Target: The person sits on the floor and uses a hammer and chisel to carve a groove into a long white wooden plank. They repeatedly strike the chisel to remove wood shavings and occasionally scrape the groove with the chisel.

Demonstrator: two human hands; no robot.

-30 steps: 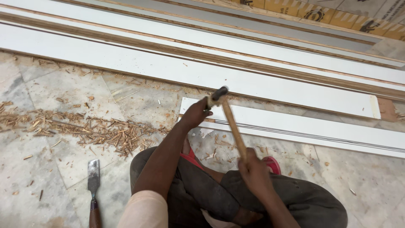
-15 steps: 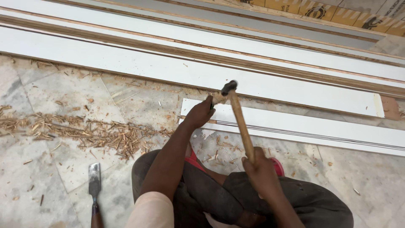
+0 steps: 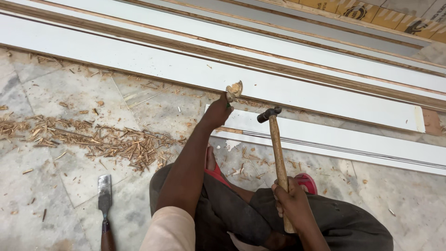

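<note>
Evidently the chiselling was partly done: a drift of wood shavings [image 3: 93, 142] lay on the marble floor [image 3: 55, 93] to the left, with smaller chips scattered around the short white board [image 3: 334, 139]. The left hand [image 3: 218, 111] was clenched around a tool with a worn wooden butt [image 3: 234, 89], held at that board's left end; its blade was hidden, so I could not tell how deep the cut went. The right hand [image 3: 292, 202] gripped the handle of a hammer [image 3: 276, 144], its dark head raised just beside the butt and not touching it. Long white boards [image 3: 139, 60] with raw wood edges lay beyond. A spare chisel [image 3: 105, 204] rested on the floor, well apart from both hands. A red sandal [image 3: 306, 182] showed beneath the knees; nothing stood between hammer and tool.
</note>
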